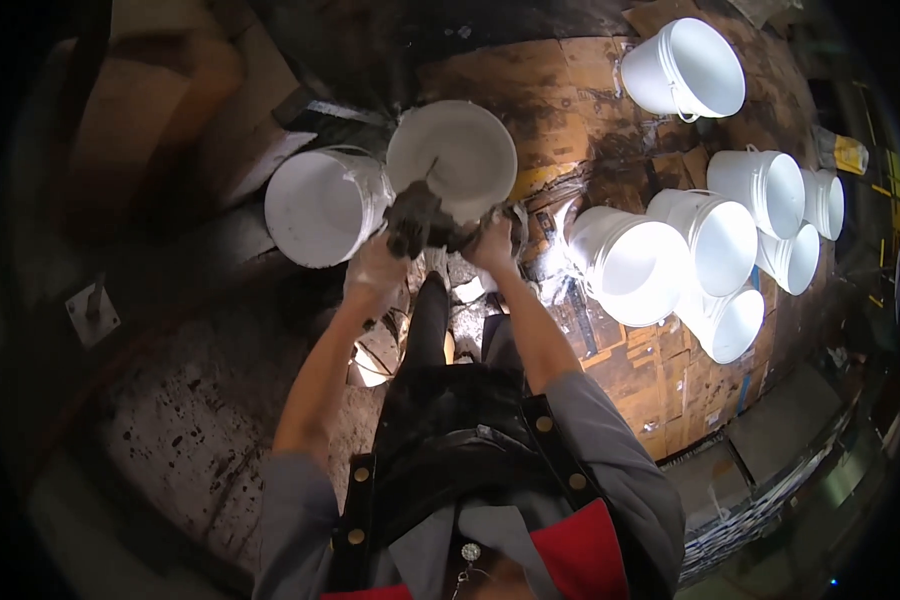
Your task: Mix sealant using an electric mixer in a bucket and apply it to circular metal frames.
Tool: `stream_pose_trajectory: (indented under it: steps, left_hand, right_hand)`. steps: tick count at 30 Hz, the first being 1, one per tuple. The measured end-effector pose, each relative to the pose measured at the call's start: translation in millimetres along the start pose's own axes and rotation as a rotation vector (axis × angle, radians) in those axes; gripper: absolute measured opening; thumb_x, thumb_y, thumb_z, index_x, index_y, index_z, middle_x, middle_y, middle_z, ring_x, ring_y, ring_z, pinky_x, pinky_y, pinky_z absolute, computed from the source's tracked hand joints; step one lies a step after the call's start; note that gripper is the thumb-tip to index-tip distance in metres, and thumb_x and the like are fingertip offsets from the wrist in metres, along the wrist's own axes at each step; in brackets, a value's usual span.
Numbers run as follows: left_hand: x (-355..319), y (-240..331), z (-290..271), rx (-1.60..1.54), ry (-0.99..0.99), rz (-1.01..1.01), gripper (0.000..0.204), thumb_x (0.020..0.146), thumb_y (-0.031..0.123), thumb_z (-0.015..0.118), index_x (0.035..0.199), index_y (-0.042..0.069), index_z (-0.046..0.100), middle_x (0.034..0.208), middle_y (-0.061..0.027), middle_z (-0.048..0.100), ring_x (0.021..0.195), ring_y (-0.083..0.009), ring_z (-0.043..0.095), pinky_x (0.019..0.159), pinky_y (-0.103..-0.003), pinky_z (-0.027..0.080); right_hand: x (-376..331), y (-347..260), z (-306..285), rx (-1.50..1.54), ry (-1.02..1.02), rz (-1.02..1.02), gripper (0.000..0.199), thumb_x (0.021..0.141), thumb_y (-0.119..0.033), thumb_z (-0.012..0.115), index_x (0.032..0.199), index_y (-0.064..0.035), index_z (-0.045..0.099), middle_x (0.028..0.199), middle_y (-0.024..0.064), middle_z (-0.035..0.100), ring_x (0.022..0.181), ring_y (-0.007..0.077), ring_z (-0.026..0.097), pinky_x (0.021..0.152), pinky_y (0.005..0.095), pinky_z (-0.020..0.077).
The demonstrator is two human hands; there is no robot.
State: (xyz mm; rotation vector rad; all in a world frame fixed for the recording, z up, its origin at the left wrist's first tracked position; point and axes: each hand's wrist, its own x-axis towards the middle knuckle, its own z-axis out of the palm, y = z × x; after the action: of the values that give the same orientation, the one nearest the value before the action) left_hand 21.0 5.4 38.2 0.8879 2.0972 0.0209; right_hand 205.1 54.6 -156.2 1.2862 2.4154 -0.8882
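Floor (550, 95) brown, stained, patched with flat sheets; white buckets (710, 240) sit clustered on it at right, open mouths visible; one lone bucket (705, 68) rests farther off.

Free room: lane of cardboard-covered floor (560, 108) between middle bucket (492, 150) and right-hand bucket cluster (642, 268), running up left of far bucket (652, 78); middle bucket's mouth, open at far side. Obstacles: dark tool (420, 215) over its near side; left bucket (320, 208) just beside, blocking that flank.
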Motion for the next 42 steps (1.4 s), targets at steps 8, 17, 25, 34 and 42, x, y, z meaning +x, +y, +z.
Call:
stream_pose_trajectory:
  steps: [8,17,25,34,42]
  left_hand:
    - [-17.3,-39.9,53.2,-0.204,-0.061,0.153,0.022,0.069,0.012,0.060,0.089,0.004,0.062,0.072,-0.0166,0.061,0.068,-0.0290,0.061,0.062,-0.035,0.046]
    - [-174.9,65.7,45.1,-0.119,-0.015,0.249,0.033,0.068,0.010,0.062,0.099,0.000,0.054,0.088,-0.0236,0.061,0.085,-0.0389,0.059,0.073,-0.041,0.047]
    - [-251.2,81.1,42.9,0.098,0.460,0.734,0.054,0.063,0.014,0.070,0.112,0.006,0.049,0.084,-0.0121,0.061,0.078,-0.0288,0.060,0.077,-0.037,0.044]
    - [-293.4,71.7,-85.3,0.015,0.663,0.659,0.055,0.058,0.007,0.072,0.106,0.008,0.044,0.080,-0.0076,0.061,0.077,-0.0243,0.061,0.082,-0.035,0.038]
    - [-326.5,9.8,-292.2,0.128,0.984,0.661,0.044,0.066,0.002,0.066,0.100,0.002,0.037,0.070,-0.0132,0.058,0.063,-0.0295,0.061,0.073,-0.038,0.044]
  right_hand:
    - [-73.0,-2.0,-27.2,-0.035,0.027,0.217,0.026,0.074,-0.030,0.050,0.085,-0.0154,0.069,0.096,0.0077,0.064,0.102,0.0204,0.052,0.084,0.0400,0.0334]
    - [-180.1,68.0,-62.6,0.012,0.176,-0.069,0.042,0.066,-0.042,0.060,0.100,-0.0172,0.063,0.111,0.0130,0.057,0.106,0.0275,0.050,0.088,0.0443,0.0332]
    - [-250.2,72.2,-105.5,0.240,0.162,0.003,0.032,0.050,-0.028,0.068,0.078,-0.0116,0.066,0.068,0.0168,0.061,0.070,0.0341,0.060,0.070,0.0428,0.0460]
    - [-259.9,-53.8,-239.8,0.191,0.043,-0.243,0.025,0.078,-0.029,0.052,0.088,-0.0104,0.064,0.069,0.0100,0.064,0.075,0.0278,0.064,0.066,0.0427,0.0479]
    - [-134.5,-213.9,-287.9,0.384,-0.214,-0.693,0.019,0.081,-0.019,0.049,0.072,-0.0128,0.065,0.070,0.0080,0.062,0.071,0.0241,0.061,0.067,0.0326,0.0484]
